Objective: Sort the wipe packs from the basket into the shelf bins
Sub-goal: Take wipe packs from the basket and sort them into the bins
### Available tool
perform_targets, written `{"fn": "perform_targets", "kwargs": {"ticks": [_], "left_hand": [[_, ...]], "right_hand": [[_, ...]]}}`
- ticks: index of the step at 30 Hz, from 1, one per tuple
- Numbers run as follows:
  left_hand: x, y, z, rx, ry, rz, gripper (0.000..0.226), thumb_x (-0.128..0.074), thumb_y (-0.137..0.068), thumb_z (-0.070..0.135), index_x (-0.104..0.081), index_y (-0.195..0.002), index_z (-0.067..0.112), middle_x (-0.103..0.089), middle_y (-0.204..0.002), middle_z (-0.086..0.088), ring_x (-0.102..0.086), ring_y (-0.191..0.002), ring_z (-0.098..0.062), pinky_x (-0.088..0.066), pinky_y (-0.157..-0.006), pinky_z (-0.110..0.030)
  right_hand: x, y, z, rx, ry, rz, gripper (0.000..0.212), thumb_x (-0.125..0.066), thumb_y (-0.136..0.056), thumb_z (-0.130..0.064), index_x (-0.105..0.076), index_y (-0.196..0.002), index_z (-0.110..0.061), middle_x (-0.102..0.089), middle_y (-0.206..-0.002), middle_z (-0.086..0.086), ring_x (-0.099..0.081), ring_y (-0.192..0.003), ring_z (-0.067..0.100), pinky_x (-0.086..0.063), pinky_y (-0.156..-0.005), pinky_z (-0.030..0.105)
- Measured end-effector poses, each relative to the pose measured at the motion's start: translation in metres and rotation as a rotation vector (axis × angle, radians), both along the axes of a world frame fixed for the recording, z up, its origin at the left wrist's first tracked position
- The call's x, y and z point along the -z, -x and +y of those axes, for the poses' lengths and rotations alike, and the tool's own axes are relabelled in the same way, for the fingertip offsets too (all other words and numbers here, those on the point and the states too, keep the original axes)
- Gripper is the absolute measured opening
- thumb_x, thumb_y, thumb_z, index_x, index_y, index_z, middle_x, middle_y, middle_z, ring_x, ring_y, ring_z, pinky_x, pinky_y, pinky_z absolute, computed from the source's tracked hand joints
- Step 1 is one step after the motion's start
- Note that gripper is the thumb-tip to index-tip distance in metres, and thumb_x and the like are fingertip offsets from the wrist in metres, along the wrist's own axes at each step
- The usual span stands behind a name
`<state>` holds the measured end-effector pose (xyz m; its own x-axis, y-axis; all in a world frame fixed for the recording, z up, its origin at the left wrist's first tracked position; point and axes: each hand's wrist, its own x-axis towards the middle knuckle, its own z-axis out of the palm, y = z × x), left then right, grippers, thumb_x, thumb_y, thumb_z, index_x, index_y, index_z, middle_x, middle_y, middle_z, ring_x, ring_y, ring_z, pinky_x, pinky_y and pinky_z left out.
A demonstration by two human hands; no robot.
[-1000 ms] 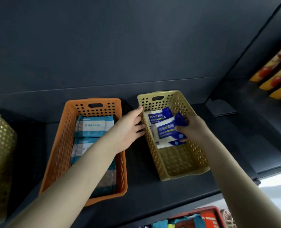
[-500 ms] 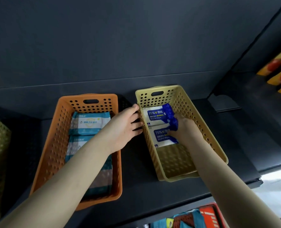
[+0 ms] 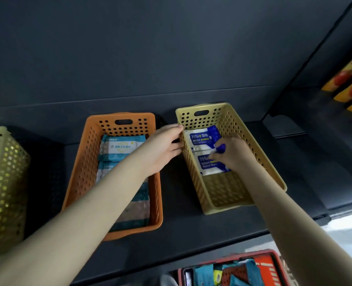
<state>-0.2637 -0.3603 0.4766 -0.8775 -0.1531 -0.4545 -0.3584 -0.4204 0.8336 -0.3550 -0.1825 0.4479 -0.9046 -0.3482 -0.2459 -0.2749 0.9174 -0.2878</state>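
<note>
Bins all have round-hole patterns: orange bin (image 3: 84, 162), mustard bin (image 3: 259, 153), lime bin (image 3: 6, 182). Alcohol packs (image 3: 200, 138) are white with blue corners, other packs (image 3: 121, 146) banded teal and white. Basket (image 3: 261, 265) is red, shelf (image 3: 191, 230) dark grey.

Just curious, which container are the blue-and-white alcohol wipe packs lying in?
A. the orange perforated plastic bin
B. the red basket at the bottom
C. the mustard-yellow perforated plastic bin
C: both blue-and-white alcohol wipe packs lie inside the mustard-yellow perforated plastic bin, where the right hand pinches the nearer one.
</note>
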Motion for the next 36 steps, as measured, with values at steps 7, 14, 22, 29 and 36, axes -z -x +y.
{"fn": "perform_targets", "kwargs": {"ticks": [7,14,22,29,36], "left_hand": [[-0.033,-0.078,-0.014,0.04,0.612,0.204,0.024,-0.049,-0.1,0.024,-0.058,-0.122,0.025,-0.063,-0.126,0.004,-0.061,-0.111,-0.011,-0.048,-0.097,-0.032],[-0.001,-0.252,-0.016,0.127,0.782,0.436,0.029,-0.048,-0.099,0.015,-0.065,-0.095,0.038,-0.07,-0.1,0.018,-0.065,-0.099,-0.002,-0.049,-0.094,-0.028],[0.1,-0.443,-0.002,0.297,0.756,0.212,0.027,-0.048,-0.1,0.013,-0.063,-0.096,0.035,-0.069,-0.1,0.018,-0.063,-0.096,0.002,-0.047,-0.076,-0.014],[0.167,-0.497,0.04,0.426,0.675,0.064,0.025,-0.049,-0.098,0.009,-0.063,-0.096,0.029,-0.069,-0.097,0.012,-0.064,-0.089,-0.001,-0.046,-0.085,-0.018],[0.215,-0.459,0.115,0.483,0.604,-0.118,0.023,-0.046,-0.1,0.01,-0.061,-0.093,0.026,-0.068,-0.094,0.007,-0.061,-0.081,-0.005,-0.042,-0.069,-0.019]], "right_hand": [[-0.058,-0.086,0.021,0.122,0.389,0.258,0.033,-0.065,-0.088,-0.029,-0.066,-0.12,-0.019,-0.069,-0.113,0.002,-0.064,-0.094,0.02,-0.053,-0.081,0.034],[-0.039,-0.28,0.037,0.157,0.573,0.305,0.023,-0.063,-0.091,-0.022,-0.067,-0.113,-0.015,-0.069,-0.101,-0.006,-0.065,-0.094,0.009,-0.048,-0.08,0.022],[0.069,-0.485,0.056,0.265,0.48,0.01,0.024,-0.065,-0.085,-0.023,-0.071,-0.105,-0.011,-0.073,-0.092,0.006,-0.07,-0.089,0.025,-0.049,-0.079,0.026],[0.138,-0.551,0.103,0.332,0.351,-0.193,0.019,-0.061,-0.085,-0.006,-0.073,-0.098,-0.013,-0.073,-0.098,0.003,-0.066,-0.088,0.022,-0.044,-0.077,0.027],[0.184,-0.512,0.197,0.492,0.355,-0.318,0.019,-0.064,-0.086,-0.01,-0.072,-0.103,-0.013,-0.074,-0.099,0.01,-0.069,-0.095,0.028,-0.052,-0.084,0.036]]}}
